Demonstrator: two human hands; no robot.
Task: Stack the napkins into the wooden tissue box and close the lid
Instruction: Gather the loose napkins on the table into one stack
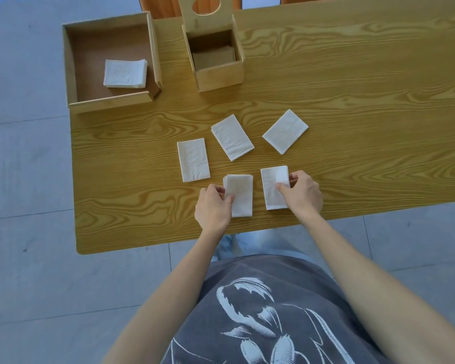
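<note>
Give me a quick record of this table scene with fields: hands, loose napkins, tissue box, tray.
left hand: pinching the left near napkin
right hand: pinching the right near napkin
untouched napkins: three, flat on the table, apart from each other
tissue box: open, lid tipped up behind it, no white napkins visible inside
tray: far left, holds one napkin stack

A wood-grain table (352, 74) carries a shallow wooden tray (71, 74) at far left, the open wooden tissue box (220, 76) beside it, and five folded napkins (231, 137) spread nearer
</note>
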